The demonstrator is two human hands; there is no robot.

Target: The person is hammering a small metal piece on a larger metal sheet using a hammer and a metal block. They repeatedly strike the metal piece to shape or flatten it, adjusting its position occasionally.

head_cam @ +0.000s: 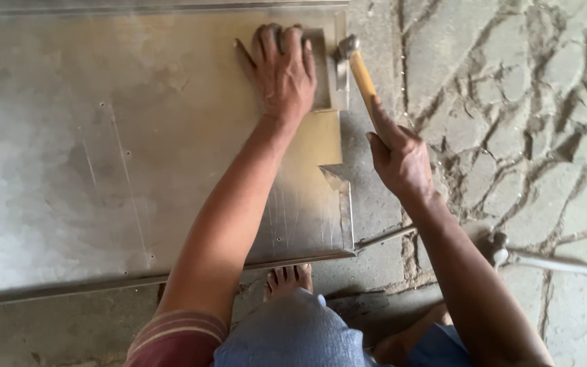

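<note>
Head view: my right hand is closed around the wooden handle of a hammer, its metal head touching the folded edge tab of the steel sheet lying on the stone floor. My left hand lies open, palm down, fingers spread on the sheet just beside that tab. Near my right forearm, what looks like a second tool lies on the floor, too blurred to name.

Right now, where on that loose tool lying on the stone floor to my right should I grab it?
Take the spare tool by its long pale handle, coming from above on the right; the handle lies flat and bare, while its head points toward the sheet metal.
</note>
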